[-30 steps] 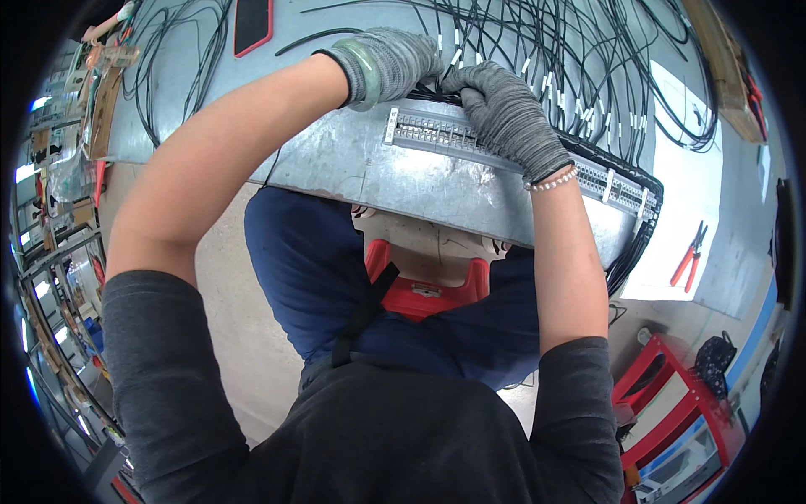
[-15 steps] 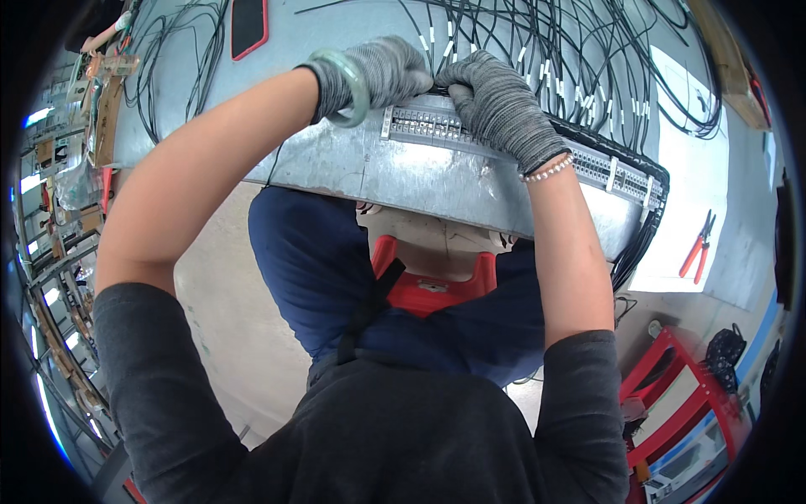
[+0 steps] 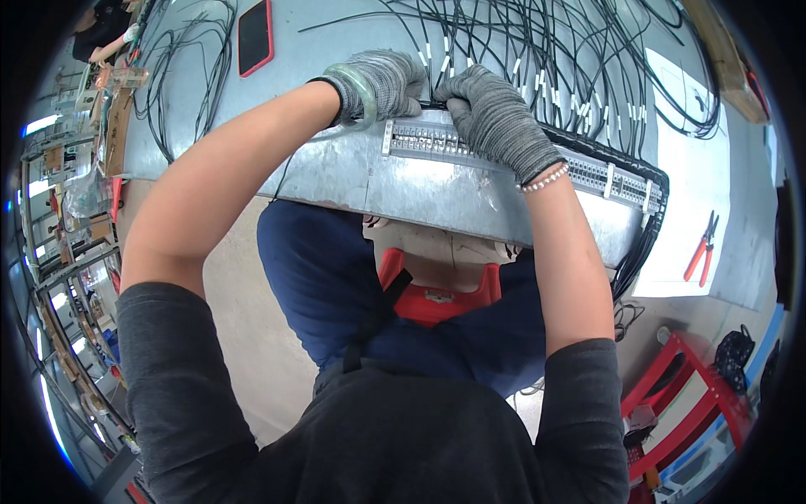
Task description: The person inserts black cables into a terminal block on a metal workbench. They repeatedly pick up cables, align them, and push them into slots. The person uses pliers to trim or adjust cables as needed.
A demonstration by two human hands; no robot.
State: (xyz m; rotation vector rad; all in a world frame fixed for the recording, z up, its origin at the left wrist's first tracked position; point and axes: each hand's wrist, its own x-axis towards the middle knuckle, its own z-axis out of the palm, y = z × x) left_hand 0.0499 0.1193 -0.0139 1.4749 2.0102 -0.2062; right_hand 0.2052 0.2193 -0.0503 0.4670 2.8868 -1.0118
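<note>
My gloved left hand (image 3: 384, 84) and gloved right hand (image 3: 487, 107) meet at the far edge of a grey terminal strip (image 3: 424, 140). Both are closed, with fingers pinched on a black cable bundle (image 3: 579, 140) that runs behind the strip; the fingertips are partly hidden. My right wrist crosses over the strip and covers its middle. Beyond my hands, many thin black cables (image 3: 537, 50) with white marker sleeves fan out from the bundle. At the right end the bundle bends down around the strip.
A red-edged phone (image 3: 256, 38) and a loose cable coil (image 3: 180, 76) lie on the metal table (image 3: 336, 172), left of the cables. Red-handled pliers (image 3: 701, 252) rest on white paper (image 3: 672, 210) at right. A red stool (image 3: 432, 302) is between my legs. Another person's hand shows far left.
The view has shifted slightly, so the table sits lower in it. My left hand has turned a little at the wrist. Both hands stay closed at the same spot on the bundle.
</note>
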